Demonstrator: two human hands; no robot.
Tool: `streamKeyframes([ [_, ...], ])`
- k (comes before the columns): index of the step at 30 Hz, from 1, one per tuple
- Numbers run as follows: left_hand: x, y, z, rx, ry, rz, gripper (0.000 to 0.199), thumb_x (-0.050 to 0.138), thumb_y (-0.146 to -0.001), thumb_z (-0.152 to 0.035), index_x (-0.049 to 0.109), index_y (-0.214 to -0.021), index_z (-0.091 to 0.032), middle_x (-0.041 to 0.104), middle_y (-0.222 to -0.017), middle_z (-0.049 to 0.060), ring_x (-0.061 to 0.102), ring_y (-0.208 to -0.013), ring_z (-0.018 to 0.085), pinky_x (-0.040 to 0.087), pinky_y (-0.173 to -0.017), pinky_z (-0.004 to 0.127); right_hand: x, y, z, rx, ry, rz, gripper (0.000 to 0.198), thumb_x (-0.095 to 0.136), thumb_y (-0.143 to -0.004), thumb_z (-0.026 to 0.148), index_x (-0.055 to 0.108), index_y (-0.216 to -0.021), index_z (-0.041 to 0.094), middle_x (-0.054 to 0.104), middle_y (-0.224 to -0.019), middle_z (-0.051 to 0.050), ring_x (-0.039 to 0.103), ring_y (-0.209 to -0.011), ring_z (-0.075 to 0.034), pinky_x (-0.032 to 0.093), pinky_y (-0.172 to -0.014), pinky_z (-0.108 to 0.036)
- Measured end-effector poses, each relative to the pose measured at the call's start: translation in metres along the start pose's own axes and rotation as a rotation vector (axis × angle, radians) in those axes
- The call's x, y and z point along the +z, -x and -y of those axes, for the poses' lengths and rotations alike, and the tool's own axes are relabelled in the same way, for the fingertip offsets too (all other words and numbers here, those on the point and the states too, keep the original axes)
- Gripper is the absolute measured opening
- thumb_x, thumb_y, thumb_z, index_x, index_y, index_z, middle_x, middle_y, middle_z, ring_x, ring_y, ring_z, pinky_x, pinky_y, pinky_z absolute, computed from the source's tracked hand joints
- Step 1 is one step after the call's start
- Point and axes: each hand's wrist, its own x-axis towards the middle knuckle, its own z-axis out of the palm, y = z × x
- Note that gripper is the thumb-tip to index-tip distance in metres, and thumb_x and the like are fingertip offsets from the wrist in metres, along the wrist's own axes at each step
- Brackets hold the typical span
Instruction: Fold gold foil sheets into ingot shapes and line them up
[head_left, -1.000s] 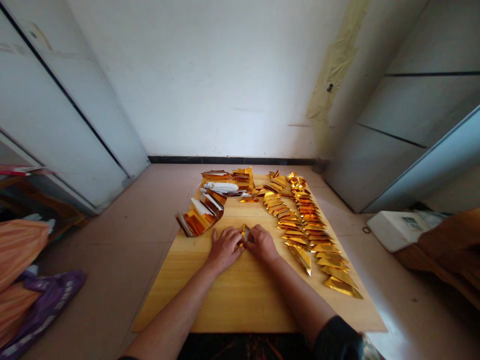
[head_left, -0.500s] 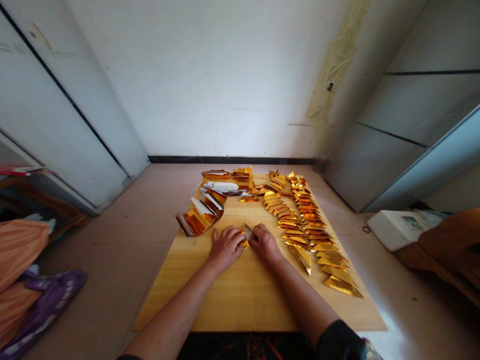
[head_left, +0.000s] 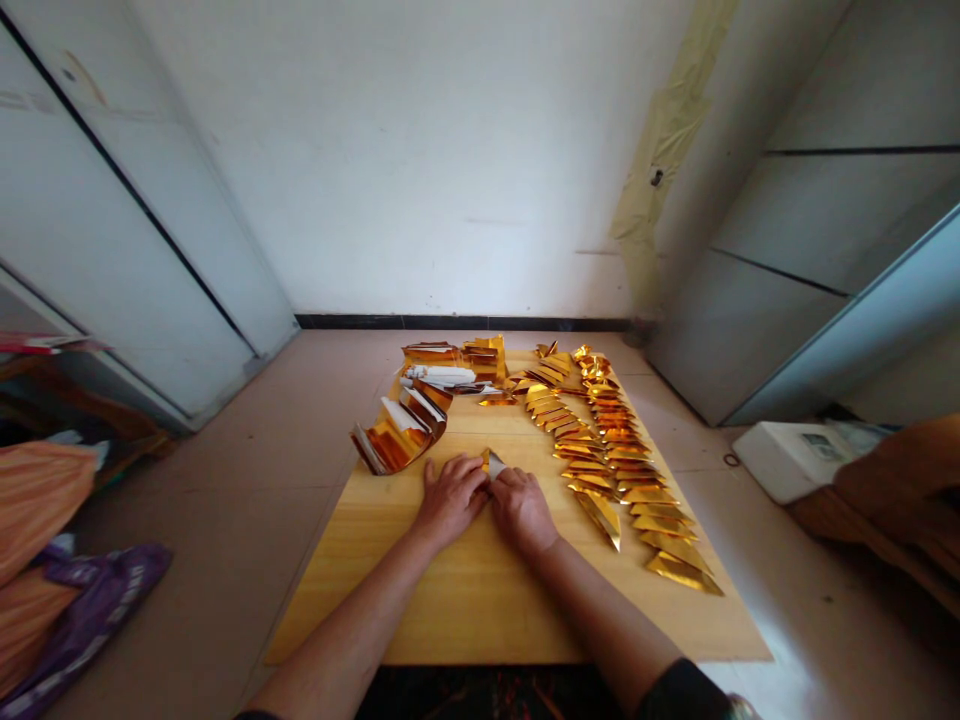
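Okay, small foil piece (head_left: 492,464) on wooden board (head_left: 450,600): shiny gold on left, dull grey on right, pointy at far end. Clamped on gold side by left hand (head_left: 452,492); touched on grey by bunched fingers of right hand (head_left: 524,506), hard to tell if pinched.

dim soft light, glints on gold foil (head_left: 628,453), sheen on floor (head_left: 784,610), stretched edges

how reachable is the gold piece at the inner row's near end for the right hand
Probably yes: only tabletop shows between the right hand and that gold piece. The hand is busy at the small foil piece, though, and may need to leave it first.
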Motion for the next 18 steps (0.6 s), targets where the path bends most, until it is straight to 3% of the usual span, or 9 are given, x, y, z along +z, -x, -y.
streamKeyframes([
  [5,-0.002,0.003,0.003,-0.011,0.018,0.044,0.022,0.049,-0.087,-0.024,0.061,-0.105,-0.031,0.054,-0.134,0.002,0.041,-0.126,0.027,0.013,-0.103,0.069,-0.015,0.004,0.004,-0.028,0.078,0.069,0.019,0.048,-0.09,0.024,0.067,-0.092,0.02,0.063,-0.091,-0.007,0.05,-0.09,-0.019,0.031,-0.075,-0.031],
  [11,-0.01,0.014,0.004,0.076,-0.023,0.09,0.047,0.045,-0.081,-0.009,0.057,-0.116,-0.038,0.052,-0.137,0.0,0.042,-0.126,0.027,0.013,-0.102,0.069,-0.029,-0.003,0.0,-0.051,0.13,0.139,0.023,0.056,-0.086,0.038,0.07,-0.087,0.02,0.065,-0.086,-0.008,0.05,-0.091,-0.022,0.032,-0.075,-0.034],
  [14,-0.012,0.015,0.001,0.106,-0.026,0.029,0.054,0.044,-0.077,-0.003,0.054,-0.121,-0.033,0.058,-0.129,0.004,0.048,-0.119,0.025,0.021,-0.103,0.062,-0.028,-0.006,-0.006,-0.06,0.152,0.136,0.018,0.056,-0.087,0.031,0.07,-0.084,0.019,0.065,-0.084,-0.008,0.05,-0.09,-0.022,0.031,-0.073,-0.034],
  [18,-0.01,0.004,0.003,0.142,-0.01,-0.021,0.048,0.045,-0.075,-0.001,0.059,-0.114,-0.024,0.068,-0.104,0.006,0.057,-0.102,0.022,0.04,-0.093,0.045,-0.023,-0.006,-0.015,-0.079,0.175,0.134,0.019,0.052,-0.09,0.022,0.069,-0.083,0.018,0.066,-0.084,-0.01,0.05,-0.089,-0.021,0.032,-0.071,-0.033],
])
